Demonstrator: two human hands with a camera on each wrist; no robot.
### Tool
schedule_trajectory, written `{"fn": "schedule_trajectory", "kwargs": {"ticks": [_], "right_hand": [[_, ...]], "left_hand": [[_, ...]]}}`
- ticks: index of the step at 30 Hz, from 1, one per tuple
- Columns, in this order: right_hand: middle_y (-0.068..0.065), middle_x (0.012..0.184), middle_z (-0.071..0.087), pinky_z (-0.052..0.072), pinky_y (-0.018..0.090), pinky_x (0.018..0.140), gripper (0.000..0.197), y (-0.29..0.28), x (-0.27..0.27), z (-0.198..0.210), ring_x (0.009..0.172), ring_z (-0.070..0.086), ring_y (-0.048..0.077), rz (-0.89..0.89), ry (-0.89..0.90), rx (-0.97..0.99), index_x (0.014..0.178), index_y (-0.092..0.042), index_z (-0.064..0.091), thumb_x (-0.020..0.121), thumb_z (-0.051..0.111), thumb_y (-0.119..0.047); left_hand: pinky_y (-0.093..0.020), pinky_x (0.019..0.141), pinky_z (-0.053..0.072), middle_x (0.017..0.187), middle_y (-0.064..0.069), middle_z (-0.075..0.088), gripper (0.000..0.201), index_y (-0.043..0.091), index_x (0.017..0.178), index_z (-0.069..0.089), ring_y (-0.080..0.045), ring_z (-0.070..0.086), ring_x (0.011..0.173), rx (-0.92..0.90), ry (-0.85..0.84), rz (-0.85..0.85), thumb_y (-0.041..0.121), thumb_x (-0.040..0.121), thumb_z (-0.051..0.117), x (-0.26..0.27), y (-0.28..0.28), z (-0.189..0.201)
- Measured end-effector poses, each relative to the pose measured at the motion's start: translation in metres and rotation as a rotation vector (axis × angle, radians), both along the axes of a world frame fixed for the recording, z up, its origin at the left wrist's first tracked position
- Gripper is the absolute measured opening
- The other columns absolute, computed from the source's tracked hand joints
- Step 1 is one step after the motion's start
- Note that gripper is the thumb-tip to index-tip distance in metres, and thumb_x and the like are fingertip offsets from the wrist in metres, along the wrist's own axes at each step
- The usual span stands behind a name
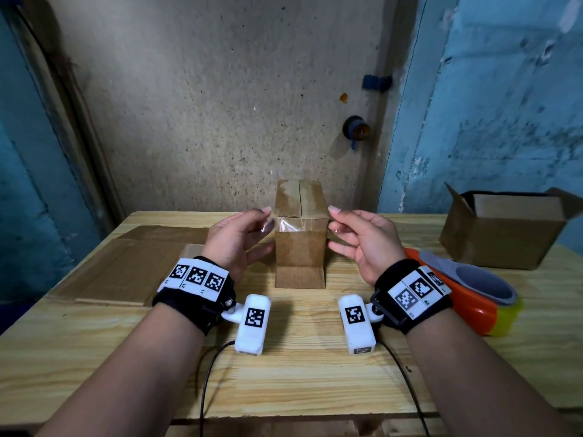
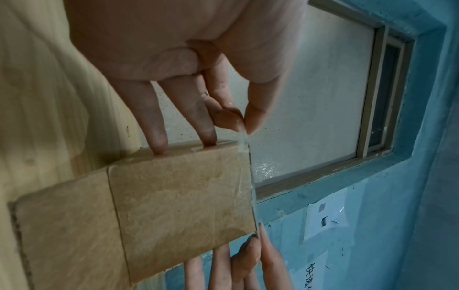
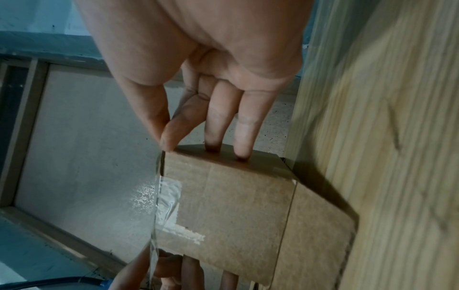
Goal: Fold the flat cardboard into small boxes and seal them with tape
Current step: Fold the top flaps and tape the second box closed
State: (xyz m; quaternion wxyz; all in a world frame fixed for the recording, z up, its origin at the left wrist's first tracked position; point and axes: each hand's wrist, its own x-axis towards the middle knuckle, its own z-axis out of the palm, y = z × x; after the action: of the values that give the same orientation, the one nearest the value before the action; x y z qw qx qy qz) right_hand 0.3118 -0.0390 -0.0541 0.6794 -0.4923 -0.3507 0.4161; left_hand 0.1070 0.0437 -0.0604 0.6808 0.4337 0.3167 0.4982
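From the head view, a small upright brown cardboard box (image 1: 300, 244) stands near the middle of the pale wooden table (image 1: 284, 373), with one bottom flap lying flat toward the person. The left hand (image 1: 235, 239) and right hand (image 1: 362, 244) flank its top, each pinching thumb against forefinger on one end of a strip of clear tape (image 1: 291, 224) stretched across the box's near upper edge. Flat cardboard sheets (image 1: 132, 263) lie to the left; an open brown carton (image 1: 504, 228) and an orange tape dispenser (image 1: 467, 294) sit at right. The left wrist view adds that the left hand's two outer fingers (image 2: 159, 125) rest their tips on the box's side while thumb and forefinger nip the tape at the corner. The right wrist view shows the same on that side, plus older tape (image 3: 171, 204) already stuck on the box face.
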Motion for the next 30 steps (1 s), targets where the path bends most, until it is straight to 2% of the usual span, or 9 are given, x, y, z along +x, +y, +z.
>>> {"fn": "schedule_trajectory", "kwargs": {"ticks": [3,8,10,13,20,23,25,28,30], "right_hand": [[0.002,0.079,0.076,0.061,0.049,0.093,0.017,-0.0013,-0.0004,0.0004,0.082,0.076,0.012,0.001,-0.006,-0.010,0.099,-0.009,0.078,0.088,0.082,-0.021],[0.001,0.075,0.074,0.060,0.049,0.093,0.014,-0.0017,-0.0004,0.0010,0.082,0.076,0.011,-0.002,-0.001,-0.024,0.100,-0.010,0.080,0.090,0.080,-0.019],[0.000,0.074,0.073,0.060,0.049,0.093,0.012,-0.0015,-0.0007,0.0012,0.080,0.076,0.011,-0.002,0.000,-0.035,0.099,-0.011,0.080,0.090,0.080,-0.019],[0.000,0.074,0.072,0.060,0.050,0.092,0.007,-0.0003,-0.0011,0.0010,0.079,0.075,0.010,-0.007,-0.001,-0.058,0.095,-0.013,0.081,0.090,0.080,-0.018],[0.000,0.076,0.072,0.061,0.051,0.092,0.019,0.0017,0.0006,-0.0017,0.088,0.075,0.014,-0.005,-0.017,-0.084,0.105,-0.008,0.079,0.090,0.079,-0.020],[0.000,0.077,0.074,0.061,0.045,0.093,0.025,0.0029,0.0022,-0.0031,0.088,0.076,0.013,-0.023,-0.033,-0.060,0.109,-0.005,0.079,0.089,0.080,-0.020],[0.001,0.078,0.075,0.059,0.039,0.096,0.030,0.0043,0.0026,-0.0046,0.085,0.076,0.013,-0.044,-0.051,-0.036,0.111,-0.001,0.077,0.089,0.080,-0.020],[0.006,0.081,0.077,0.057,0.034,0.096,0.028,0.0050,0.0034,-0.0059,0.086,0.075,0.016,-0.068,-0.074,-0.002,0.107,0.003,0.076,0.088,0.081,-0.018],[0.009,0.082,0.076,0.057,0.030,0.091,0.027,0.0051,0.0041,-0.0060,0.084,0.074,0.016,-0.080,-0.073,0.021,0.104,0.006,0.076,0.088,0.081,-0.015]], "left_hand": [[-0.040,0.087,0.056,0.072,0.008,0.066,0.008,0.021,0.090,0.068,-0.010,0.073,0.089,-0.005,0.006,-0.007,0.020,0.085,0.075,-0.0002,0.0002,-0.0003],[-0.037,0.078,0.059,0.080,0.006,0.066,0.022,0.020,0.103,0.066,-0.009,0.074,0.088,-0.029,0.002,-0.004,0.020,0.083,0.076,0.0000,0.0031,-0.0021],[-0.035,0.075,0.060,0.083,0.005,0.066,0.019,0.020,0.100,0.068,-0.009,0.074,0.089,-0.044,0.010,-0.001,0.020,0.083,0.076,0.0003,0.0045,-0.0028],[-0.036,0.077,0.059,0.082,0.005,0.069,0.004,0.021,0.086,0.071,-0.010,0.072,0.091,-0.068,0.031,0.003,0.020,0.084,0.074,0.0009,0.0048,-0.0027],[-0.037,0.079,0.059,0.080,0.005,0.070,0.008,0.022,0.082,0.066,-0.007,0.073,0.083,-0.089,0.058,0.024,0.016,0.084,0.072,0.0025,0.0063,-0.0033],[-0.042,0.090,0.056,0.075,0.004,0.069,0.009,0.021,0.081,0.067,-0.009,0.073,0.084,-0.071,0.056,0.035,0.014,0.084,0.071,0.0027,0.0067,-0.0023],[-0.041,0.091,0.056,0.072,0.004,0.068,0.011,0.019,0.079,0.066,-0.011,0.074,0.084,-0.054,0.041,0.038,0.011,0.085,0.070,0.0024,0.0067,-0.0017],[-0.034,0.082,0.056,0.074,0.002,0.068,0.010,0.018,0.080,0.067,-0.011,0.074,0.082,-0.038,0.041,0.035,0.010,0.086,0.070,0.0019,0.0070,-0.0021],[-0.029,0.072,0.056,0.082,-0.001,0.066,0.006,0.019,0.084,0.068,-0.014,0.071,0.083,-0.041,0.043,0.022,0.013,0.084,0.072,0.0011,0.0084,-0.0037]]}}
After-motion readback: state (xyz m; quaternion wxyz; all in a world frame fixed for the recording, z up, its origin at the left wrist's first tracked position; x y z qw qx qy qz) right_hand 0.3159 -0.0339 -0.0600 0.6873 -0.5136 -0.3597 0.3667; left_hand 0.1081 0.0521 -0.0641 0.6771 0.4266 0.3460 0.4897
